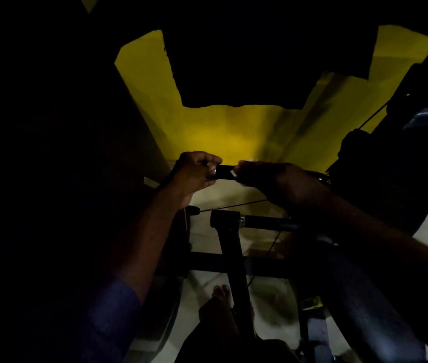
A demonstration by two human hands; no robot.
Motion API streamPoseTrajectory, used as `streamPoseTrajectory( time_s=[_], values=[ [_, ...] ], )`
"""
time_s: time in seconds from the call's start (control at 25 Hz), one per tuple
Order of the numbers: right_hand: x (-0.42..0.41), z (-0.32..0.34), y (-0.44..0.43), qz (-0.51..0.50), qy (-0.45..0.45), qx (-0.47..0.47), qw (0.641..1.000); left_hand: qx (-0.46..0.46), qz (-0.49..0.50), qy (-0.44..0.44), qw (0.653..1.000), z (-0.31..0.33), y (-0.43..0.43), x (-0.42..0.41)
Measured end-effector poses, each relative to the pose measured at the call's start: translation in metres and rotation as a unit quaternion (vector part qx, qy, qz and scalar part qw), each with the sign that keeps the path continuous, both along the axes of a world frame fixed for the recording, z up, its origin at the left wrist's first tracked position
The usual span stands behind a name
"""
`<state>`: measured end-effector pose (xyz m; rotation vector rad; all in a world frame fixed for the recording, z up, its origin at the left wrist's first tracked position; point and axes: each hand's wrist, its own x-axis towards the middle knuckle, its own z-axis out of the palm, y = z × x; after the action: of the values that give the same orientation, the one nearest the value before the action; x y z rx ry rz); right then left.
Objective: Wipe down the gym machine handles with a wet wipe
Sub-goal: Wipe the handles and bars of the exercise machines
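Note:
The scene is dim. A black handle bar (224,172) runs level across the middle of the view. My left hand (197,171) grips its left end, fingers curled round it. My right hand (268,176) is wrapped round the bar just to the right, holding a white wet wipe (234,175) against it; only small white edges of the wipe show beside the fingers. The rest of the bar under my right hand is hidden.
A second black bar with a grip (265,221) sits lower, on an upright black post (234,263). A yellow wall (220,132) stands behind. My bare foot (218,305) is on the pale floor (273,297). Dark machine parts (380,158) fill the right side.

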<state>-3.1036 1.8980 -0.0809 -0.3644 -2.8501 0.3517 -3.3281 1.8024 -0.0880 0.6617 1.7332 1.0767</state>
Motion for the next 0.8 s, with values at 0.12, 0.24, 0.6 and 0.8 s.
streamPoseTrajectory(
  time_s=[0.12, 0.24, 0.6, 0.8],
  values=[
    [0.035, -0.004, -0.016, 0.028, -0.025, 0.07, 0.997, -0.017, -0.016, -0.015, 1.0, 0.009, 0.001, 0.0],
    [-0.012, -0.006, -0.023, 0.047, 0.035, 0.102, 0.993, -0.035, -0.034, -0.055, 0.997, 0.017, 0.001, -0.005],
    [0.13, -0.016, -0.005, -0.052, 0.031, -0.003, 0.998, -0.037, -0.259, 0.391, 0.882, 0.006, 0.03, 0.019],
    [0.136, -0.058, -0.051, -0.289, 0.213, -0.182, 0.916, 0.206, -0.434, 0.636, 0.604, 0.0, 0.048, 0.035]
  ],
)
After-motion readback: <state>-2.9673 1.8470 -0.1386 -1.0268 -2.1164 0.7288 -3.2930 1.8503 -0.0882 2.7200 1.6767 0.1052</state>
